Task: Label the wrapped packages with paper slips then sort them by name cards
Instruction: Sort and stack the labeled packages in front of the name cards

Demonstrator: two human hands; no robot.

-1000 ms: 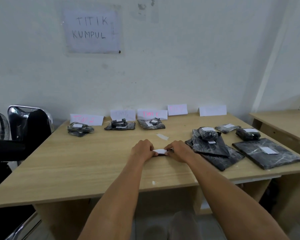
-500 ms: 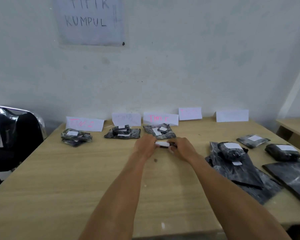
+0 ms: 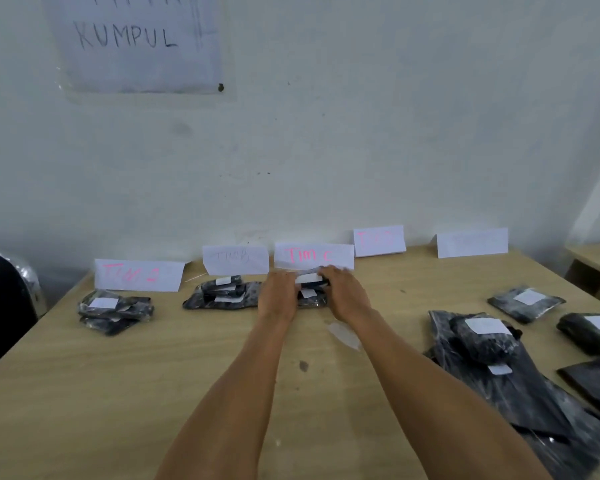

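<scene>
Now sorting step. Left hand (image 3: 279, 295) and right hand (image 3: 344, 293) grip slip-labelled package (image 3: 309, 278) by its ends, fingers curled round it, just over pile (image 3: 313, 300) before Tim C card (image 3: 313, 255). Touching pile? Blur, cannot tell. Next move calls for: set down squarely, release both hands.

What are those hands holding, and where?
A small black wrapped package with a white slip: left hand at its left end, right hand at its right.

Name cards (image 3: 314, 255) along wall; pkg piles (image 3: 116, 310) before; unsorted pkgs (image 3: 484, 336) right.
</scene>
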